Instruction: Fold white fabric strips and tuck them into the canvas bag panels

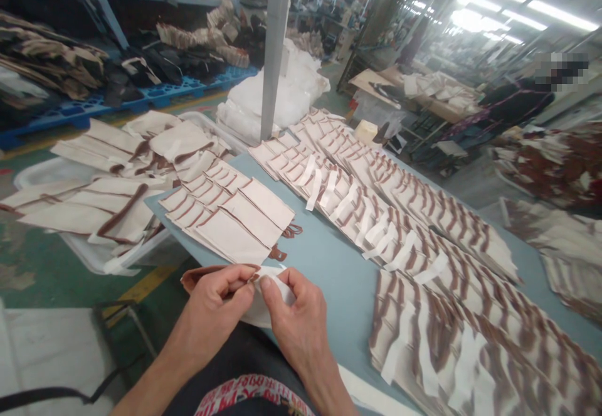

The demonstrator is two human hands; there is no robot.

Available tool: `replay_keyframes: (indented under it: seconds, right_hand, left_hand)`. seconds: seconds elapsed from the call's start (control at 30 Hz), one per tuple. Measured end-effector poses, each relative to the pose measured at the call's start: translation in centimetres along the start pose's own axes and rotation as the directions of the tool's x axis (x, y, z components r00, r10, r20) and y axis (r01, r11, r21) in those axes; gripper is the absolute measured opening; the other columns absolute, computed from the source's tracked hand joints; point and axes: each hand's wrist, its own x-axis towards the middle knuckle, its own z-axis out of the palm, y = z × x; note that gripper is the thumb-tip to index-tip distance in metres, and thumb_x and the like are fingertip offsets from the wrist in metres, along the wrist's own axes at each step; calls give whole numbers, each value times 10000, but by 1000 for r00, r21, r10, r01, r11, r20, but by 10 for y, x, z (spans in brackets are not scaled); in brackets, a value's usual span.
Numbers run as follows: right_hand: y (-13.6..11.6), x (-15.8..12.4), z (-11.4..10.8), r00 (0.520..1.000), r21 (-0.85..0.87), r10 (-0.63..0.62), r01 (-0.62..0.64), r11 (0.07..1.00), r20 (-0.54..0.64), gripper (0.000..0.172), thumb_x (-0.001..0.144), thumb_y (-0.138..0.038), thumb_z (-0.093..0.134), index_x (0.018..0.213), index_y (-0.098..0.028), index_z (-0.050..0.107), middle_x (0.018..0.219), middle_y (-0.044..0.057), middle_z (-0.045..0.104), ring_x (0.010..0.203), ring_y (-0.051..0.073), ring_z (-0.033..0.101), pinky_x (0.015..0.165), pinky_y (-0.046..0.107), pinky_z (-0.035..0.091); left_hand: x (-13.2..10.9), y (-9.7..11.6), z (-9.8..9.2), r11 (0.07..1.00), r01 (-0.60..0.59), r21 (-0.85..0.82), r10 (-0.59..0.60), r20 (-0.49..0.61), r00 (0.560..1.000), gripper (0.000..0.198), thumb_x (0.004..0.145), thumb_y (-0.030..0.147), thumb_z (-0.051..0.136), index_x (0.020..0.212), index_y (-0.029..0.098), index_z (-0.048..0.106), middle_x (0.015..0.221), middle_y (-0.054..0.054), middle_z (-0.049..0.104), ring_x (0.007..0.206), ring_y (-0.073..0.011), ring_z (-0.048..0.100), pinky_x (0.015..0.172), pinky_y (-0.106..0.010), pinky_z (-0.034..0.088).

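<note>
Both hands meet at the near edge of the blue table, pinching one cream fabric piece [258, 314] with a brown side. My left hand [221, 300] is closed on its brown-edged part, thumb and fingertips pressed together. My right hand [296, 309] pinches the white part beside it, fingertips almost touching the left ones. Whatever small detail lies between the fingertips is hidden. Just beyond the hands lie small brown strips [278, 253] and overlapping rows of cream pieces with brown edges [230, 209].
Long rows of brown-edged pieces [451, 234] with white strips [404, 251] cover the table's [329, 278] right side. A white tub [89, 256] heaped with fabric pieces stands left. A grey post [275, 52] rises behind the table. A person [508, 105] is at the far right.
</note>
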Motion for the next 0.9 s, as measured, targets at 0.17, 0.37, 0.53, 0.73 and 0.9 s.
replay_keyframes:
  seconds: [0.17, 0.37, 0.53, 0.73, 0.9]
  right_hand:
    - [-1, 4, 0, 1000, 23, -4, 3, 1000, 30, 416, 863, -583, 539, 636, -236, 499, 599, -18, 544, 614, 172, 479, 590, 278, 325]
    - [-1, 9, 2, 996, 21, 11, -13, 1000, 86, 426, 892, -554, 510, 620, -226, 494, 568, -32, 495, 579, 154, 459, 582, 278, 297]
    - [3, 10, 6, 990, 16, -23, 21, 1000, 140, 456, 982, -485, 444, 607, -225, 452, 554, -31, 490, 570, 150, 477, 567, 273, 291]
    - [6, 8, 10, 988, -17, -17, 20, 1000, 155, 457, 1042, -450, 389, 653, -230, 484, 606, -13, 555, 597, 165, 512, 589, 281, 314]
    - [9, 8, 17, 981, -27, -42, 48, 999, 187, 388, 1069, -374, 393, 727, -239, 516, 669, -8, 628, 661, 179, 593, 659, 287, 365]
  left_hand:
    - [-6, 4, 0, 993, -63, 102, 68, -43, 997, 254, 814, 358, 553, 840, 188, 740, 573, 49, 582, 522, -146, 535, 561, -235, 471]
    - [-6, -4, 1, 975, -104, 199, 115, -45, 992, 268, 850, 322, 540, 895, 194, 771, 809, -15, 774, 733, -206, 696, 727, -263, 523]
    - [5, -12, -5, 997, -49, 67, 49, -1, 999, 246, 810, 349, 559, 813, 183, 741, 769, -23, 746, 713, -208, 657, 663, -268, 504]
    - [9, -15, -13, 1000, 11, 0, -11, 131, 991, 267, 853, 400, 556, 912, 185, 703, 864, -26, 734, 807, -222, 645, 730, -292, 502]
    - [16, -30, -7, 996, -26, 83, 22, 48, 999, 292, 901, 477, 597, 823, 199, 640, 752, 18, 624, 736, -188, 572, 699, -282, 459]
